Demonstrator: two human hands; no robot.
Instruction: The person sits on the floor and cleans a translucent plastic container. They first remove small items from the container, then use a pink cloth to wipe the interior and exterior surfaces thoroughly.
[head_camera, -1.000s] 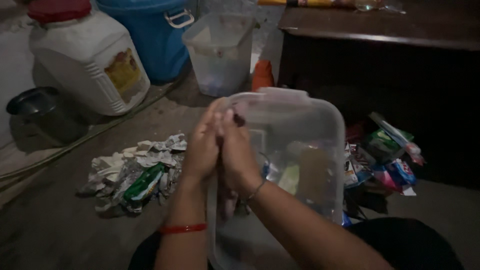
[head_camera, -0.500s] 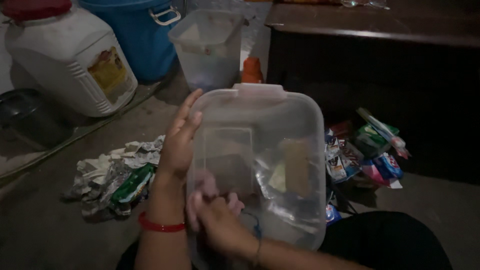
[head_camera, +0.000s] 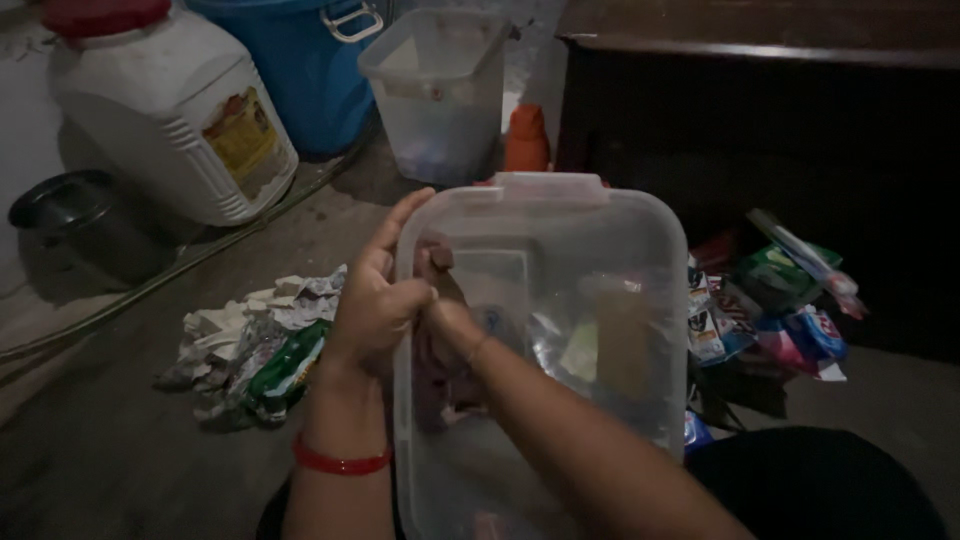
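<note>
Left hand (head_camera: 375, 305) clasps the rim of the clear plastic container (head_camera: 560, 330) held over the lap, right hand (head_camera: 450, 315) reaches inside, grip apparently clenched on a dark cloth (head_camera: 440, 375), wiping underway, inside looks partly covered; crumpled wrappers (head_camera: 255, 350) on floor (head_camera: 90, 470).

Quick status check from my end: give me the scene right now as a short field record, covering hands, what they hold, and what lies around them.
left hand: grips the left rim of the clear plastic tub, thumb inside
right hand: reaches inside the tub, pressing a dark cloth against its wall
tub: tilted toward the camera, translucent, latch tab at the far edge
left of tub: crumpled wrappers on the floor
right of tub: colourful sachets
behind: white jerrycan, blue drum, clear bucket, dark pot
</note>
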